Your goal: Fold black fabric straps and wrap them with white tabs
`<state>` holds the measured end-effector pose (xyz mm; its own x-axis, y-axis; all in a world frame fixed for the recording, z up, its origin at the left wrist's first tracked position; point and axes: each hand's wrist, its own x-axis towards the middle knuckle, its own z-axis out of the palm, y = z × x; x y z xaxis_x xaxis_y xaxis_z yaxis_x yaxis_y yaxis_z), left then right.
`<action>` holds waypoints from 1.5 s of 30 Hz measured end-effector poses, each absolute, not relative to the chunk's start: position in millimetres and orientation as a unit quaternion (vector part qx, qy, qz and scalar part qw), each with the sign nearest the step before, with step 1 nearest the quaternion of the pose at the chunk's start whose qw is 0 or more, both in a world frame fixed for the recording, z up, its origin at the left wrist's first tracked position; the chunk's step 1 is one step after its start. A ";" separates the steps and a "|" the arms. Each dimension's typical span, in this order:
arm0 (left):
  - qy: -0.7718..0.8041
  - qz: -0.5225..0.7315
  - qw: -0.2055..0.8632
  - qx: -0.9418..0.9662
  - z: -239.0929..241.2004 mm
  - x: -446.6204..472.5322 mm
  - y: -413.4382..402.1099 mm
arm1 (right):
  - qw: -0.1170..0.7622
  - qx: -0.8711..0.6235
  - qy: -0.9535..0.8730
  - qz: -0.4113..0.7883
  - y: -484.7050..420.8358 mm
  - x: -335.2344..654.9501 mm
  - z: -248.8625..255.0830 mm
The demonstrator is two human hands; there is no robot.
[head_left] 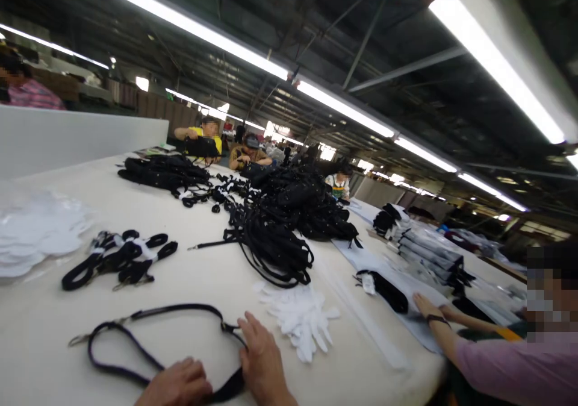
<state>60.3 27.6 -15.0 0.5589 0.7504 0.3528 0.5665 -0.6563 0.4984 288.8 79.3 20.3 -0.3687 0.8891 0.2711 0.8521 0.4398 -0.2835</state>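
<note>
**Hands on a black strap at a long worktable**

Both hands rest at the table's (pixel 189 273) near edge. The left hand (pixel 178 385) and right hand (pixel 264 364) press flat on a looped black strap (pixel 149 334) with metal buckles. White paper pieces (pixel 300 318) lie just beside the right hand. Bundled straps (pixel 120 258) and a large strap pile (pixel 280 225) lie farther back. A co-worker's hand (pixel 427 306) touches a grey sheet (pixel 419 327) at right.
</note>
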 end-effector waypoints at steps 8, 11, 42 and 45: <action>0.417 0.228 0.190 0.859 -14.2 56.8 16.2 | 0.280 -0.584 -0.734 0.205 82.2 302.4 36.5; 0.422 0.214 0.191 0.860 -12.5 56.6 16.3 | 0.274 -0.575 -0.752 0.167 77.6 300.3 39.4; 0.403 0.303 0.114 0.856 -22.8 39.3 -26.3 | 0.376 -0.598 -0.407 0.579 122.6 266.5 18.8; 0.398 0.278 0.100 0.869 -24.8 45.8 -22.8 | 0.370 -0.619 -0.474 0.506 122.7 273.5 26.1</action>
<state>45.8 -22.8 -24.8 0.5289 0.7461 0.4044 0.6353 -0.6640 0.3943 273.5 122.7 26.1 0.0396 0.9608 -0.2744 0.2121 -0.2765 -0.9373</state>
